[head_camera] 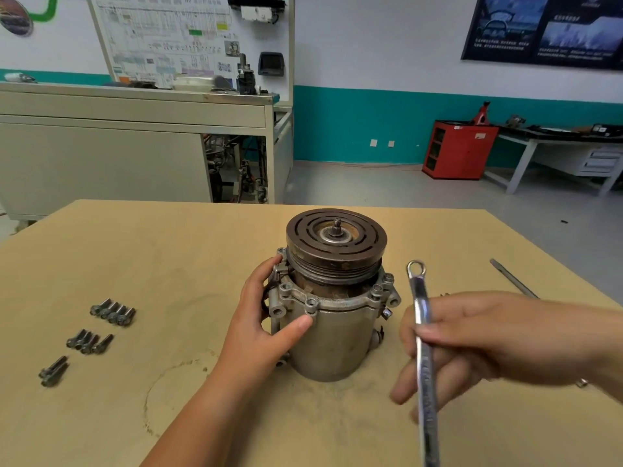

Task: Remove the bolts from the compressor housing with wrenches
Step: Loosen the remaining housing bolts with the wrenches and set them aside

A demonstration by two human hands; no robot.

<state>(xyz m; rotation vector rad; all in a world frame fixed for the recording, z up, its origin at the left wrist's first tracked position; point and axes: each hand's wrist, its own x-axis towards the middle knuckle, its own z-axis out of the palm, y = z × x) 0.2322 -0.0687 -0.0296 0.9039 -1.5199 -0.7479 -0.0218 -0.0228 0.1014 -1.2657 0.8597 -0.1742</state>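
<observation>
The compressor housing (337, 345) stands upright in the middle of the table, its rusty pulley (335, 239) on top. Bolts (377, 291) sit in the flange around its upper rim. My left hand (266, 318) grips the housing's left side, thumb across the front just under the flange. My right hand (478, 345) holds a silver ring wrench (423, 338) to the right of the housing, apart from it, the ring end pointing up. Several removed bolts (113, 311) lie in three groups at the left of the table.
The tan wooden table (168, 264) carries a thin metal tool (514, 279) at its right edge. Beyond it stand a grey training bench (135, 146), a red cabinet (458, 150) and a white workbench (556, 146) along the wall.
</observation>
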